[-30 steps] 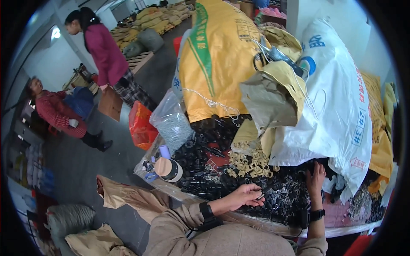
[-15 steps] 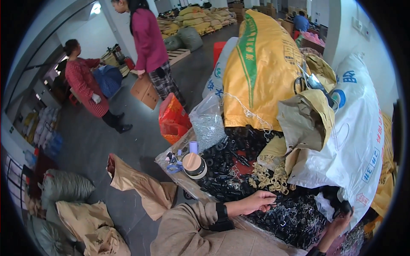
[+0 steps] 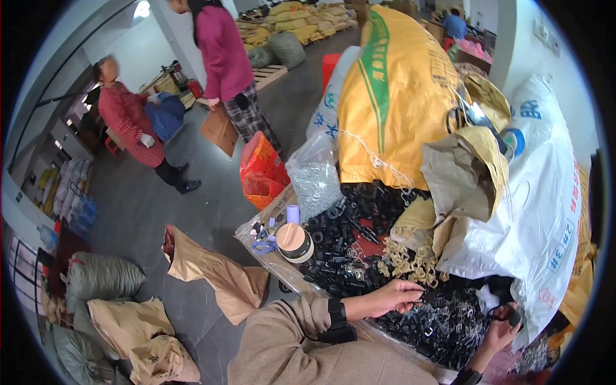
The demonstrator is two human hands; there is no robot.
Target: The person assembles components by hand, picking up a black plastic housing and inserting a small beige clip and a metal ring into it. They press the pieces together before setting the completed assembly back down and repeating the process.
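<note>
Over the pile of small black and metal parts (image 3: 427,333), my left hand (image 3: 393,298) is closed in a pinch. Something tiny shows at its fingertips, too small to name. Beside the white woven sack (image 3: 536,212), my right hand (image 3: 499,332) has its fingers curled around a small black part (image 3: 513,316), whose exact kind is unclear. A clear plastic scrap (image 3: 487,299) lies close to that hand. Tan plastic pieces (image 3: 414,263) spill from a small bag just beyond my left hand.
A large yellow sack (image 3: 401,96) spills black parts onto the table. A lidded jar (image 3: 295,242), a clear bag of metal bits (image 3: 314,183) and a red bag (image 3: 262,170) stand at its left. Brown paper sacks (image 3: 215,273) are on the floor. Two people stand beyond.
My right hand has shifted slightly left and turned, with the black part still in its fingers. My left hand stays pinched over the pile. The view has shifted slightly.
</note>
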